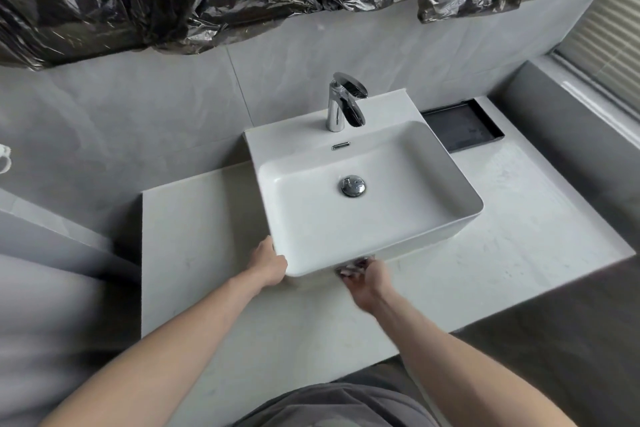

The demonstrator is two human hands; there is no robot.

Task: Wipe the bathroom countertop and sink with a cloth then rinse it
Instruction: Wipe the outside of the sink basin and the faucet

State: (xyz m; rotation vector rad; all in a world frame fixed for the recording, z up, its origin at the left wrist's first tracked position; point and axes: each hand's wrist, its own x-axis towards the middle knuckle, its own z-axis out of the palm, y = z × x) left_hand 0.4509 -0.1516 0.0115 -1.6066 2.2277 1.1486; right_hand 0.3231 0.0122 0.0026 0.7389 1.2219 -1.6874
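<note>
At the far left we see the pale stone desk [194,236] end in a straight edge with a dark gap beyond it, and a broad bare stretch of its top lies open between that edge and the basin. Our left hand [272,262] rests against the near left corner of the white rectangular ceramic sink [398,218], fingers wrapped loosely around the rounded corner, holding nothing else. The sink stands on the desk with its near wall overhanging our hands, and a chrome drain plug [352,186] sits in its floor below a chrome single-lever faucet [343,102] at the back rim. Just right of the left hand, our right hand [365,279] is tucked under the sink's front edge, fingers curled around a small crumpled cloth [353,265] pressed to the desk where it meets the basin. The cloth looks pale with darker grey patches, but it is blurred and mostly hidden, so we cannot tell its pattern. Farther right the desk widens into a long free surface, with a black rectangular recessed tray [462,128] set in it behind the sink, and its front edge runs diagonally toward the grey wall.
</note>
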